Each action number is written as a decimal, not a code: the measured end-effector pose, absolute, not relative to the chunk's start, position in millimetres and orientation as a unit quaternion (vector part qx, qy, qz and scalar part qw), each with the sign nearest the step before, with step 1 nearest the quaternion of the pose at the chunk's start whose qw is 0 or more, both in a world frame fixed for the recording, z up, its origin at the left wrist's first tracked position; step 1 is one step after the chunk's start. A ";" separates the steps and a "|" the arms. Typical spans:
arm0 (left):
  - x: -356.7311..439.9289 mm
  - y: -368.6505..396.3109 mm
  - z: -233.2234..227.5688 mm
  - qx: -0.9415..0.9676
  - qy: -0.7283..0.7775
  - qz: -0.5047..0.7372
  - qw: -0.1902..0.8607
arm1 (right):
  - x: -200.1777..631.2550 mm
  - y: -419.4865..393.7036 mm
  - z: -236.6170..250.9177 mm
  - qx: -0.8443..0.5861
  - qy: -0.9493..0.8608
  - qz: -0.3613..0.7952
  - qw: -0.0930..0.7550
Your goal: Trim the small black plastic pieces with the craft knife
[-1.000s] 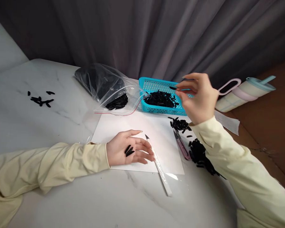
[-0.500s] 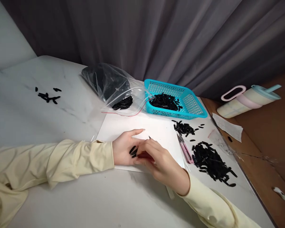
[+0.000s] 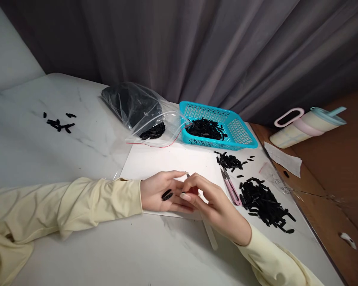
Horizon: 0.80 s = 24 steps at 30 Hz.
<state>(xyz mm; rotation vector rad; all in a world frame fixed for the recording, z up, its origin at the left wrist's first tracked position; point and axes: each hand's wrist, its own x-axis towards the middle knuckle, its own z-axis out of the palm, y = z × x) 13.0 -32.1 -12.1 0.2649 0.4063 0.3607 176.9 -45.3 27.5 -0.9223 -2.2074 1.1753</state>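
Head view: the left hand (image 3: 161,192) is laid palm up on the near edge of a white sheet (image 3: 173,161), fingers loosely spread and released, with a few small black pieces (image 3: 167,194) resting in the palm. The right hand (image 3: 214,206) is brought in from the right so that its fingertips (image 3: 185,196) are set against the left hand's fingers just right of those pieces; the fingers are curled together, but whether anything is pinched between them cannot be told. A slim craft knife (image 3: 210,237) is partly covered by the right hand, its pale handle showing near the wrist and its tip peeking out beyond the fingers. Pink-handled snips (image 3: 230,187) are seen lying just right of the right hand at the sheet's edge. Further right, a large heap of black pieces (image 3: 264,200) is spread on the marble table (image 3: 77,151), and a smaller scatter (image 3: 230,161) is placed between it and a turquoise basket (image 3: 241,133) at the far side, which holds more of the same. Left of the basket, a clear zip bag (image 3: 143,115) with dark contents is lying open. A small cluster of black bits (image 3: 59,123) is set well apart at the far left. A pastel bottle (image 3: 307,125) is lying on its side on the brown surface at the far right, with a paper slip (image 3: 283,159) near it. A grey curtain (image 3: 197,51) hangs behind.
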 end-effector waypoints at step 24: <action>7.9 -46.6 -2.5 0.424 0.256 0.192 0.847 | 190.5 -63.7 6.5 -0.395 -0.452 0.711 0.366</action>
